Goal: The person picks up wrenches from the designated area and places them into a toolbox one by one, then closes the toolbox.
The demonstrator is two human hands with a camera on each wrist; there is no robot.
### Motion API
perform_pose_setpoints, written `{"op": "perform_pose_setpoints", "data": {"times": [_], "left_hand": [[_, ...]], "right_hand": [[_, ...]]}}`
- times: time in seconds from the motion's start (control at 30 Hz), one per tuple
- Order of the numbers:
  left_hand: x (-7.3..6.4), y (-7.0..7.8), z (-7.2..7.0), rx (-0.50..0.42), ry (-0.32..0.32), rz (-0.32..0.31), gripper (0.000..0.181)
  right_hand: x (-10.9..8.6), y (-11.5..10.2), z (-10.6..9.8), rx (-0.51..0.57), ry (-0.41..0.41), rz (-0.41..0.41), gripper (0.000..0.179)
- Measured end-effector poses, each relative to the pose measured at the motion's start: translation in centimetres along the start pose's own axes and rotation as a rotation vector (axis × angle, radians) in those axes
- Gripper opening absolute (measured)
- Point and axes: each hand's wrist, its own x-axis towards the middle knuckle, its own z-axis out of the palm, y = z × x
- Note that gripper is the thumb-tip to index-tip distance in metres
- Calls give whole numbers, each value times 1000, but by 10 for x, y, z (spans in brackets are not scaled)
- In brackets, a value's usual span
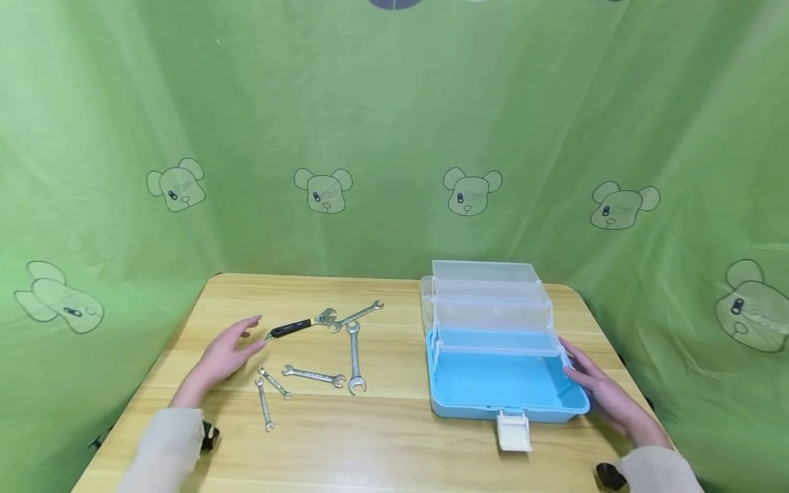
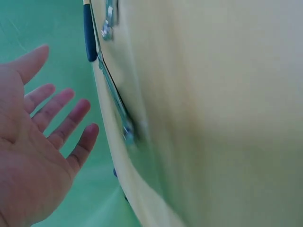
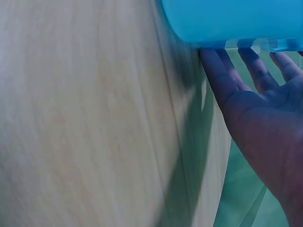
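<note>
Holding nothing with left hand, spread wide just beside the black-handled wrench on the table; touching toolbox with straight-fingered right hand, not clutching. Could scatter 5 other wrenches by sweeping low, skew toolbox by pushing.

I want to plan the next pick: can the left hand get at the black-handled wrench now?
Probably yes: the left hand is open and empty, close to the handle end of the black-handled wrench, with nothing visible between them.
</note>
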Motion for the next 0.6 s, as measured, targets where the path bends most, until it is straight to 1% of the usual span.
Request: {"op": "perform_pose_setpoints", "data": {"times": [0.2,0.3,0.43,0.6], "left_hand": [[25,9,11,68,-30,39,68],[34,11,16,99,-24,43,66],[42,11,22,126,-22,35,62],[48,10,29,151,-25,30,53]], "right_hand": [[0,3,-1,5,-2,-1,76],[0,3,0,7,-2,-7,76],[0,1,0,5,-1,-17,76],[0,0,1,10,-2,-11,76]]}}
